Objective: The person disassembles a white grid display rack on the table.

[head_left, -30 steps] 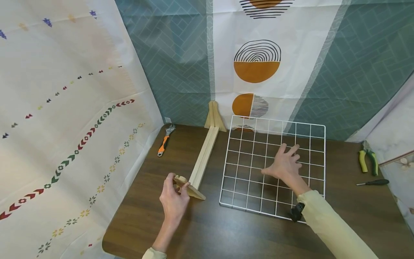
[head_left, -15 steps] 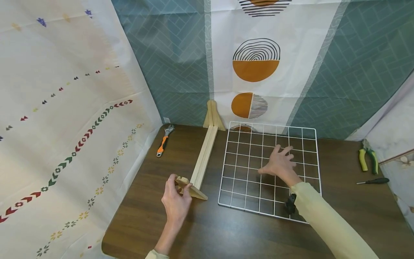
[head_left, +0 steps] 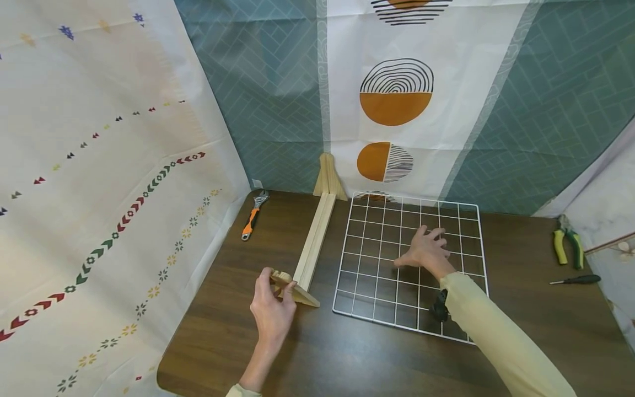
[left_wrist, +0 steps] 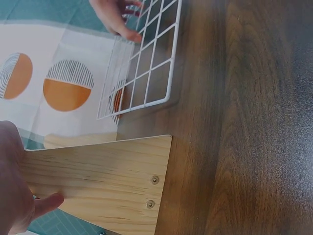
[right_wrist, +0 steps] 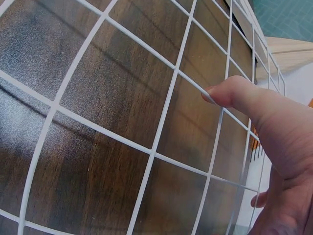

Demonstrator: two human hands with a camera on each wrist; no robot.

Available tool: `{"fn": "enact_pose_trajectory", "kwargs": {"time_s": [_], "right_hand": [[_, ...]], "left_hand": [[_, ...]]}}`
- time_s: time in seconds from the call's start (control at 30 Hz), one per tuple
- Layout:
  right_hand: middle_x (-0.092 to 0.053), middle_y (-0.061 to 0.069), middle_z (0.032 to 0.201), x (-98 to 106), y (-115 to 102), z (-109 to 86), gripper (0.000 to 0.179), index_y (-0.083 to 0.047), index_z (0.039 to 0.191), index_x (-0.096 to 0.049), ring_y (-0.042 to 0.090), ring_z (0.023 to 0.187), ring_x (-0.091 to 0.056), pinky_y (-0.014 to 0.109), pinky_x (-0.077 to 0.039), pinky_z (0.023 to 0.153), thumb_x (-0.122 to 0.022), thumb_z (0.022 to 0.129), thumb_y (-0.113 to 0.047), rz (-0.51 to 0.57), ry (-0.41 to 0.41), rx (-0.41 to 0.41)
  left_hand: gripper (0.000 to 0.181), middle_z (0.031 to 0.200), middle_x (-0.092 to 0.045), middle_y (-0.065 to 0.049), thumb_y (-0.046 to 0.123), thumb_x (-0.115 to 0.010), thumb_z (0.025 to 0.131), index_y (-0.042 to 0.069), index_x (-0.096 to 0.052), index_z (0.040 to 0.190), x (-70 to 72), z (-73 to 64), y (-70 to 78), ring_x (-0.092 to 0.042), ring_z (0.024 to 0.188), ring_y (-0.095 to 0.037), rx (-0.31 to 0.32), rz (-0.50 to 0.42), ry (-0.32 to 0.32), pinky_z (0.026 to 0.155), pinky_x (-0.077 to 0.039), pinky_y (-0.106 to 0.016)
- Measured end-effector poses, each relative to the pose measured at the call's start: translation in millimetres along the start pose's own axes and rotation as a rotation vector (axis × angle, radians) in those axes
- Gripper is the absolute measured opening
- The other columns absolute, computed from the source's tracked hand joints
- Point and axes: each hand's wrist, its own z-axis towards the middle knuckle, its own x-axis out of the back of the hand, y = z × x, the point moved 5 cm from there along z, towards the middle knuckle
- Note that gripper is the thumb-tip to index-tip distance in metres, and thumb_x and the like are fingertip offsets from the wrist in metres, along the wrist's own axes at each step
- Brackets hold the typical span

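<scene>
In the head view my left hand (head_left: 272, 309) grips the near wooden end piece (head_left: 305, 296) of a pale wood stand. The left wrist view shows the thumb on its flat face (left_wrist: 98, 181), where two screw heads sit near the lower edge. A long wooden rail (head_left: 315, 237) joins it to the far upright end piece (head_left: 327, 176). My right hand (head_left: 428, 253) holds a white wire grid panel (head_left: 382, 270) with spread fingers near its middle. In the right wrist view the thumb (right_wrist: 234, 93) bends against a wire. The grid's shadow falls on the table under it.
An adjustable wrench (head_left: 254, 215) with an orange and black handle lies at the table's (head_left: 208, 309) left. Green-handled pliers (head_left: 568, 242) and a screwdriver (head_left: 577, 280) lie at the right edge. Patterned cloths (head_left: 273, 110) hang behind and to the left.
The right hand and the grid have come lower, the grid's far edge dropping toward the table. My left hand has barely shifted on the end piece.
</scene>
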Motion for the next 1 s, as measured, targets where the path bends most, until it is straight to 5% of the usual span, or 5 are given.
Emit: {"fn": "enact_pose_trajectory", "kwargs": {"time_s": [1.0], "right_hand": [[0.011,0.052,0.144,-8.3,-8.0,12.5,0.142,0.011,0.151,0.000,0.068,0.121,-0.025,0.076,-0.039,0.090,-0.089,0.063,-0.055,-0.030,-0.033,0.005]], "left_hand": [[0.057,0.091,-0.057,-0.018,0.002,-0.086,0.073,-0.005,-0.053,0.119,0.0,-0.8,0.3,-0.067,0.076,-0.034,-0.002,0.005,0.004,0.057,-0.061,-0.046]]}}
